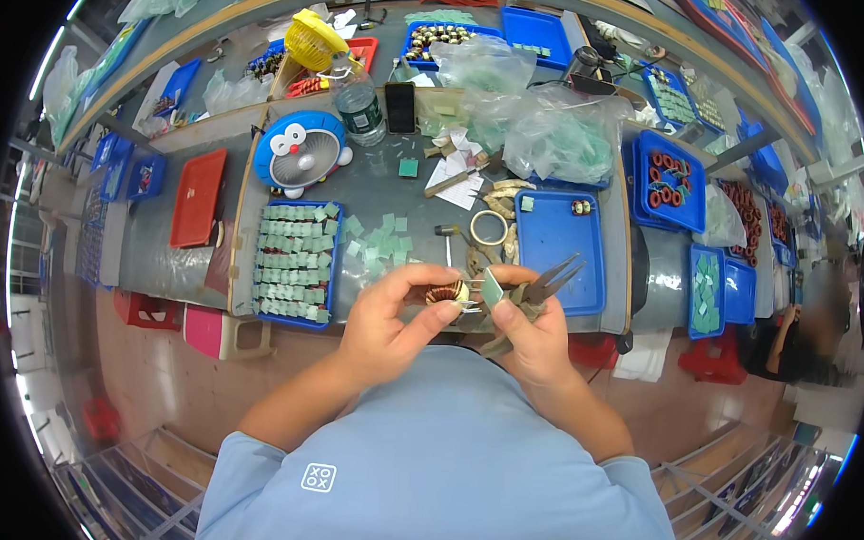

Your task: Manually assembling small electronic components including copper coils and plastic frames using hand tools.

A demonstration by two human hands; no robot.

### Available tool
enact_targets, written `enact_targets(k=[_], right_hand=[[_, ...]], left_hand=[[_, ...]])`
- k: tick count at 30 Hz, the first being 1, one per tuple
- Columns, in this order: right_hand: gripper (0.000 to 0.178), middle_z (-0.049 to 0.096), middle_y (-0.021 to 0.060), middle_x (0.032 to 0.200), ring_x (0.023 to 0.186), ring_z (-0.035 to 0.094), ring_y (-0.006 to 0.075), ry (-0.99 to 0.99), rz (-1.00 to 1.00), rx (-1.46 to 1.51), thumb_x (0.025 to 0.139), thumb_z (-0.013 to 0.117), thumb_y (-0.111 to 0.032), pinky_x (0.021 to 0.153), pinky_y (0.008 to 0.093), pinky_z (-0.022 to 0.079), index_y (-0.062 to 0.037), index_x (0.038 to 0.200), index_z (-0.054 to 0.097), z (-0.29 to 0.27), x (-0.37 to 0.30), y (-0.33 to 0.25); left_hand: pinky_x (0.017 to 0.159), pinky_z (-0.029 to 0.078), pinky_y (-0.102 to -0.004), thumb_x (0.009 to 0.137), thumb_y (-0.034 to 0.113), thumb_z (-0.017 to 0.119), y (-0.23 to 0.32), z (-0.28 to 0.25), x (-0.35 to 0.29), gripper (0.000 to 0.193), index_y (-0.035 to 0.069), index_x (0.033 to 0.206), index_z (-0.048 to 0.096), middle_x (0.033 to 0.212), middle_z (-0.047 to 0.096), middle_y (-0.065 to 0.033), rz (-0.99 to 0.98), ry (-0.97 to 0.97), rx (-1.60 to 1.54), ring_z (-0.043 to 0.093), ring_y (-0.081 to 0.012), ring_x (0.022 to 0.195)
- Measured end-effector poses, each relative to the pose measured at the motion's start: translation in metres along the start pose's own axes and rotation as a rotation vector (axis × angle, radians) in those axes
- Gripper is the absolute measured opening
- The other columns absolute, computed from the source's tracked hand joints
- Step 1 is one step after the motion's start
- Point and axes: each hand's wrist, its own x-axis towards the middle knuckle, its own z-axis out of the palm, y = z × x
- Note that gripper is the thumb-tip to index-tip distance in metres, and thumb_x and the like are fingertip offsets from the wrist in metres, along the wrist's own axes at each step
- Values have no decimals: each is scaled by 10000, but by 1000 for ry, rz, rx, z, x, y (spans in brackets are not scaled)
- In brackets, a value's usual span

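My left hand (382, 325) is closed on a copper-wound ring coil (444, 293), whose bare wire leads point toward my right hand. A small green square plate (491, 288) is pinched in my right hand (541, 345), close to those leads; I cannot tell whether they touch. Tucked in the same hand is a grey two-pronged metal tool (553, 278), its pointed tips slightly apart and aimed up and right. Loose green plates (376, 241) lie scattered beyond my left hand. A blue tray (335, 267) at the left holds rows of coils topped with green plates.
A blue tray (557, 236) with a few pieces stands at the right. Farther off are a tape roll (489, 228), a blue fan (301, 151), a water bottle (359, 110), a black phone (400, 108) and plastic bags (565, 137). A red tray (198, 198) lies left.
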Motion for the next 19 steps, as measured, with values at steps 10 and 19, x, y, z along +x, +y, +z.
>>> enact_targets(k=[10,19], right_hand=[[393,680,74,1157,1058,632,128,-29,-15,-62,971,714,-145,936,295,505,-11,1312,573,-10,3,-1],[405,630,96,1223,1125,608,168,-137,-163,-284,958,731,-145,981,320,489,-18,1314,586,-28,14,-7]], left_hand=[[925,506,-306,912,58,760,9,5,8,349,8,1218,599,1151,672,-97,184,50,233,636,-152,1031],[790,562,-299,890,114,793,19,8,16,352,6,1187,638,1062,738,-92,74,38,119,706,-192,853]])
